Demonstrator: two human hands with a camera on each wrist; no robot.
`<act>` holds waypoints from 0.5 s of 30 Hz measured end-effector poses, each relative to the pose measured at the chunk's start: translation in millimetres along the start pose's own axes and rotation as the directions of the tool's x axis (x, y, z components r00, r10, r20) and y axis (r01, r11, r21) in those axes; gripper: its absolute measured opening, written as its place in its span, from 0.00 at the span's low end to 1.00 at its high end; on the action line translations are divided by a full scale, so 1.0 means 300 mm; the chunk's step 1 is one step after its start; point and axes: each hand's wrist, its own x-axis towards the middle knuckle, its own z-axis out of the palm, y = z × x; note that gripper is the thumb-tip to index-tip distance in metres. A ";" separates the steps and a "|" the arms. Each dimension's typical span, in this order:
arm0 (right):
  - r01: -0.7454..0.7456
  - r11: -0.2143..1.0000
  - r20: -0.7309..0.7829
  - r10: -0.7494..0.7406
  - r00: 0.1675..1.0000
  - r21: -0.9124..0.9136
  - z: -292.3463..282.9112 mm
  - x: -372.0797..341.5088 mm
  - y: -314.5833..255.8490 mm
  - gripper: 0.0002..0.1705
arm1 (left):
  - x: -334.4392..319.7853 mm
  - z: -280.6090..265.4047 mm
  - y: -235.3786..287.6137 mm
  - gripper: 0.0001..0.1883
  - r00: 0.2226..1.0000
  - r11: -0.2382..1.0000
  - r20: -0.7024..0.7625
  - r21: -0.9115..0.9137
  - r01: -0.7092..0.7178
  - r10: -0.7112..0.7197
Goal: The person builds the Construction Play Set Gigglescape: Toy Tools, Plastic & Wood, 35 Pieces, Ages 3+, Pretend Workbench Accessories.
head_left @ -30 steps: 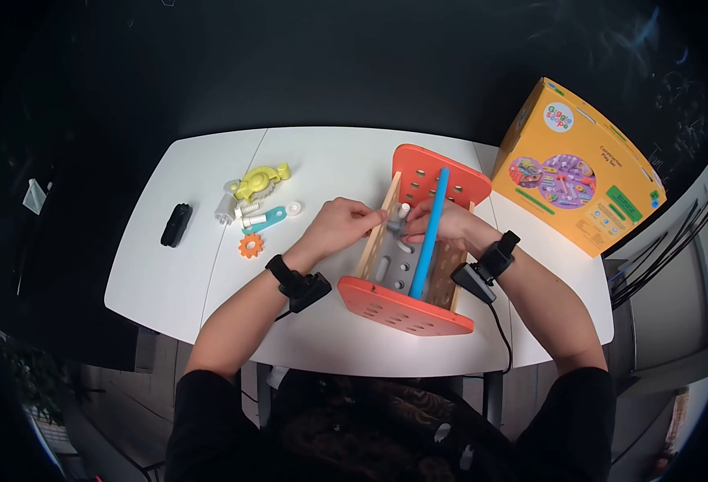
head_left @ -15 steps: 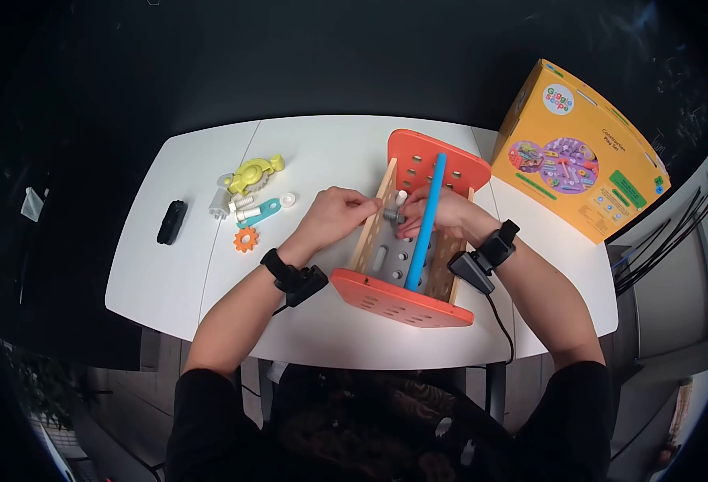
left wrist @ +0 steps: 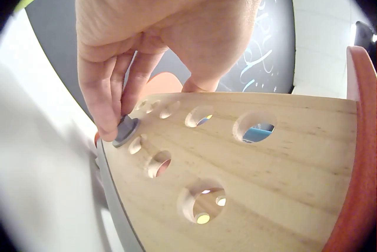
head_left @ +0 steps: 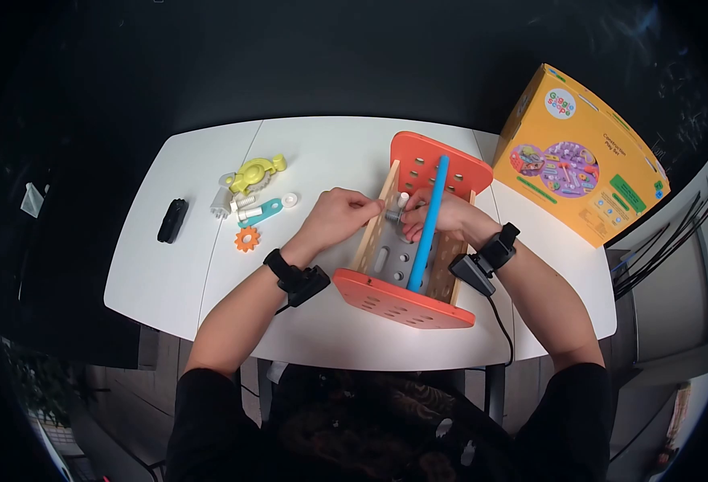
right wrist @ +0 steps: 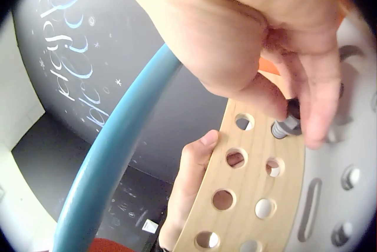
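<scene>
Nearest you: toy toolbox (head_left: 409, 297) on the white surface (head_left: 290, 341). Left grip (head_left: 338, 218) holds the gray bolt (left wrist: 125, 132) by its head, outside the wooden panel (left wrist: 277, 178); right grip (head_left: 454, 214) pinches the gray nut (right wrist: 291, 123) inside. Right fingertips have just moved in, so threading looks under way. Yellow box (head_left: 587, 157) farther back, unmoved.

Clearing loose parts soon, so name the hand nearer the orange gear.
Left. The left hand is at the left side of the toolbox, right of the orange gear; the right hand is farther right, inside the toolbox.
</scene>
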 end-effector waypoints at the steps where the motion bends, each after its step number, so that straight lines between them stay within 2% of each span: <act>1: -0.013 1.000 -0.002 0.013 1.000 -0.006 -0.001 -0.003 -0.003 0.16 | 0.003 0.002 -0.006 0.27 1.000 1.000 0.001 -0.003 0.002 -0.002; 9: -0.098 0.995 0.014 0.098 0.995 0.026 -0.006 -0.003 -0.026 0.16 | 0.011 0.008 -0.025 0.27 1.000 1.000 -0.010 -0.015 -0.011 0.010; 11: -0.046 0.999 0.073 0.047 0.996 -0.018 -0.006 -0.011 -0.024 0.16 | 0.013 0.007 -0.026 0.27 1.000 1.000 -0.010 0.000 -0.017 0.017; 15: -0.017 0.999 0.029 0.016 0.999 0.045 -0.002 -0.012 -0.006 0.13 | 0.013 0.008 -0.024 0.27 1.000 1.000 -0.008 0.011 -0.017 0.018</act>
